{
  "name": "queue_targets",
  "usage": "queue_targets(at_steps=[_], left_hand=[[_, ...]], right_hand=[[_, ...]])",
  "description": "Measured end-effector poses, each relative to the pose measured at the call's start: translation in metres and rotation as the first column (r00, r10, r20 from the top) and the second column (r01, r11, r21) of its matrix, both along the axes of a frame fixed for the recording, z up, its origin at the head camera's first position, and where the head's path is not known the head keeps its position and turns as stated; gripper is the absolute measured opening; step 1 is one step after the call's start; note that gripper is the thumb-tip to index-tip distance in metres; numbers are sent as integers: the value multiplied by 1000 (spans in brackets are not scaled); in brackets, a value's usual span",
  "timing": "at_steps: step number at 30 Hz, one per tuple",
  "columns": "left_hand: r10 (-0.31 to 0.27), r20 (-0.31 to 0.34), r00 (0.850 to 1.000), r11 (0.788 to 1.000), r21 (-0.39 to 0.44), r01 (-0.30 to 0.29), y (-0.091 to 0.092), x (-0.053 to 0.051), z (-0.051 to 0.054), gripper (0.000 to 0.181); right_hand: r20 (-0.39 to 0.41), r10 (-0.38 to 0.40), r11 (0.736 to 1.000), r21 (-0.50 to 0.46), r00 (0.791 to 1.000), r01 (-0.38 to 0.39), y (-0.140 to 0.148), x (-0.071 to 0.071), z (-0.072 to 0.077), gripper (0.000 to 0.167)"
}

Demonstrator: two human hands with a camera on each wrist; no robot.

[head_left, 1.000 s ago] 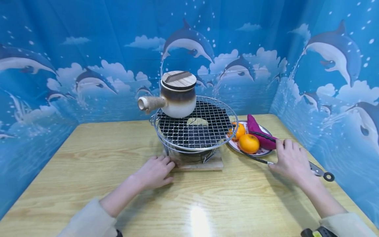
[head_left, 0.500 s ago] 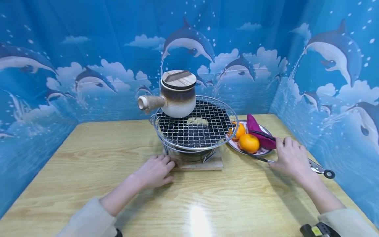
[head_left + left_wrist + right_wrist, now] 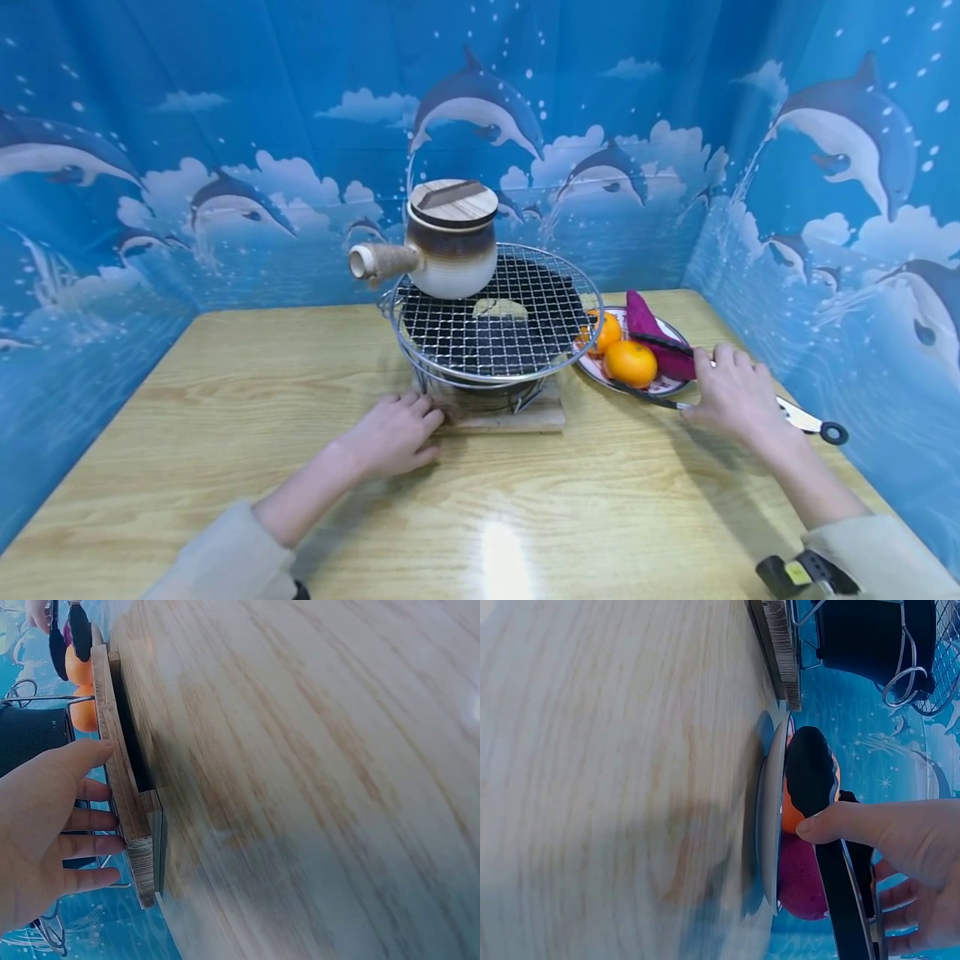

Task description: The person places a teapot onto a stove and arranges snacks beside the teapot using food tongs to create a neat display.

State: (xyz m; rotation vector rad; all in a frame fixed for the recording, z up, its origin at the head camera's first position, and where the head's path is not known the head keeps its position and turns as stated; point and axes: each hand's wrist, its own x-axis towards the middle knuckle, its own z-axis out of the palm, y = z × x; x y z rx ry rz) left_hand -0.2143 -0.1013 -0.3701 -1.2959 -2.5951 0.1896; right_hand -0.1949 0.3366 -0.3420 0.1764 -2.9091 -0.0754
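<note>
My right hand (image 3: 738,396) holds a pair of black-tipped tongs (image 3: 802,417), thumb on one arm and fingers on the other. The spread tips straddle the front orange (image 3: 630,364), one near the plate's front rim, the other across the purple sweet potato (image 3: 642,317). Whether they touch the orange I cannot tell. A second orange (image 3: 607,329) lies behind, on the same patterned plate (image 3: 670,386). My left hand (image 3: 393,433) touches the wooden base board (image 3: 551,417) under the grill; in the left wrist view its fingers (image 3: 94,819) lie rather straight at the board's edge.
A round wire rack (image 3: 517,354) tops the black grill stove and overhangs the plate's left side. On it stands a lidded clay teapot (image 3: 453,271), its side handle (image 3: 386,260) pointing left. A blue dolphin-print curtain (image 3: 300,125) encloses the wooden table (image 3: 262,400).
The right hand has shifted slightly up and left, and the tongs' handle end has risen a little. The left hand, oranges and sweet potato look unmoved.
</note>
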Motion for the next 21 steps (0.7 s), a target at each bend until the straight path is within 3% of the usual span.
queue_targets(at_steps=[11, 21], left_hand=[[-11, -10, 1000, 1000, 2, 11, -1, 1, 1, 33], [1, 4, 1000, 1000, 0, -1, -1, 0, 0, 35]], right_hand=[[44, 2, 1000, 26, 999, -3, -4, -1, 4, 82], [-54, 68, 996, 60, 996, -64, 2, 2, -1, 80]])
